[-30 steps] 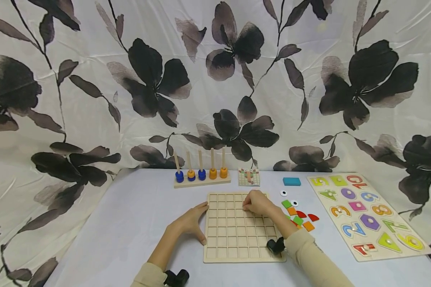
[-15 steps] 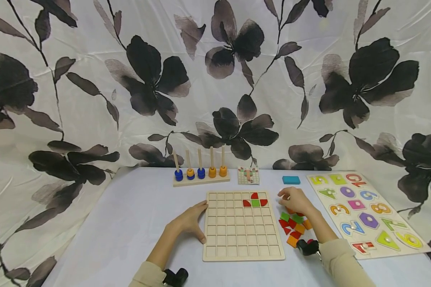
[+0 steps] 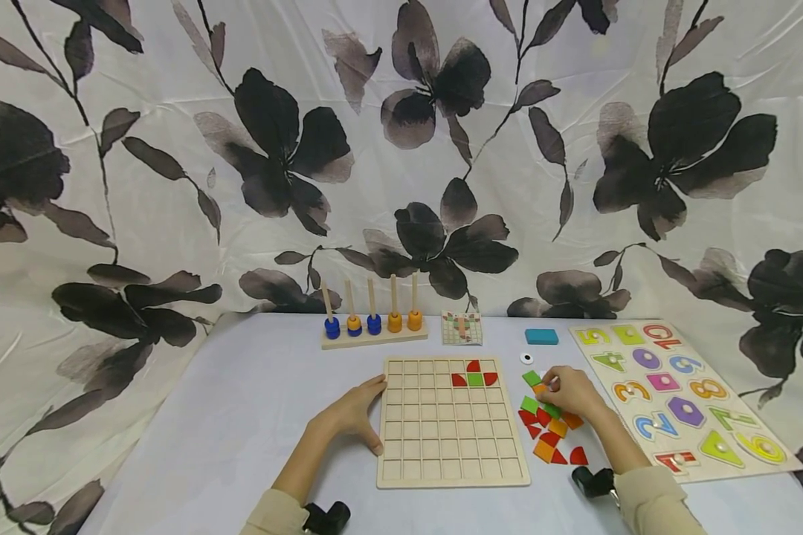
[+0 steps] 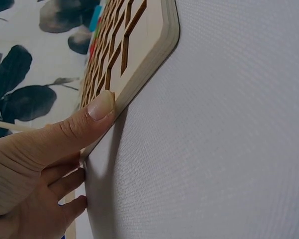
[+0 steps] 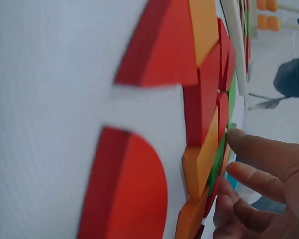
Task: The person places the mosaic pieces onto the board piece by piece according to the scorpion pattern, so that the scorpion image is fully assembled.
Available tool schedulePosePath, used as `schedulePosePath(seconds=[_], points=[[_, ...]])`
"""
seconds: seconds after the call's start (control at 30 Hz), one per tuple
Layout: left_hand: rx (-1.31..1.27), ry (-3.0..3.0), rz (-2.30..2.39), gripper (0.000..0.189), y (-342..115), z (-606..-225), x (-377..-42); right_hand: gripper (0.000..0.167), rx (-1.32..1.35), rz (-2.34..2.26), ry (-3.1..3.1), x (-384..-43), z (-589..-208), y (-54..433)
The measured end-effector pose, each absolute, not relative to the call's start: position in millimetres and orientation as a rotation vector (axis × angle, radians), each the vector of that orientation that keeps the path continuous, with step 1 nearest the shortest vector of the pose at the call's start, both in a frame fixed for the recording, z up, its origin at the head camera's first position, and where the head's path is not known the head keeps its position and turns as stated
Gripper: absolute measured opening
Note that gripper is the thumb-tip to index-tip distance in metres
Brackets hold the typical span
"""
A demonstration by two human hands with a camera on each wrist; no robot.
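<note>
My left hand (image 3: 349,416) rests along the left edge of a wooden grid board (image 3: 435,438), thumb and fingers spread. In the left wrist view the thumb (image 4: 84,122) touches the board's rim. Near the board's top right corner lie a green square tile (image 3: 474,380) and several red quarter-round tiles (image 3: 491,379), set into cells. My right hand (image 3: 571,391) is over a loose pile of tiles right of the board. Its thumb and index fingertips are at an orange tile (image 5: 226,155), with a gap between them in the right wrist view.
A bead counting rack (image 3: 375,338) and a small pattern card (image 3: 462,328) stand behind the board. Further right are a blue block (image 3: 541,336), a white disc with a black dot (image 3: 526,358) and a number puzzle board (image 3: 696,446). Red tiles (image 3: 578,455) lie nearest me.
My right hand has left the board's top right area, showing the red and green tiles there, and moved right, then down onto the loose pile. My left hand stays at the board's edge.
</note>
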State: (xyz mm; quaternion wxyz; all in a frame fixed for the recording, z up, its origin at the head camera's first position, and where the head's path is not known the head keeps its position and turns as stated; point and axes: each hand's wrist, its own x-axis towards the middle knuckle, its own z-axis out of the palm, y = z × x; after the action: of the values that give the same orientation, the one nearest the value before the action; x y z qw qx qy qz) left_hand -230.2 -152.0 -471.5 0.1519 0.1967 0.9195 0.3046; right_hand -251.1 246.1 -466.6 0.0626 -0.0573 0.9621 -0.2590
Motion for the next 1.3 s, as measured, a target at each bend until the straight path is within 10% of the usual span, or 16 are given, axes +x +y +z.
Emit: schedulePosePath(seconds=[0.6,1.3], points=[[0.595,2.631,0.883,0.110,-152.5,-471.6,-229.5,0.012,-0.187,-0.958,2.829,-258.3,-462.4,233.3],[0.601,2.636,0.884,0.110,-154.6,-472.3,-229.2,0.013,-0.833,-1.100,2.692,-297.3,-450.7,124.4]])
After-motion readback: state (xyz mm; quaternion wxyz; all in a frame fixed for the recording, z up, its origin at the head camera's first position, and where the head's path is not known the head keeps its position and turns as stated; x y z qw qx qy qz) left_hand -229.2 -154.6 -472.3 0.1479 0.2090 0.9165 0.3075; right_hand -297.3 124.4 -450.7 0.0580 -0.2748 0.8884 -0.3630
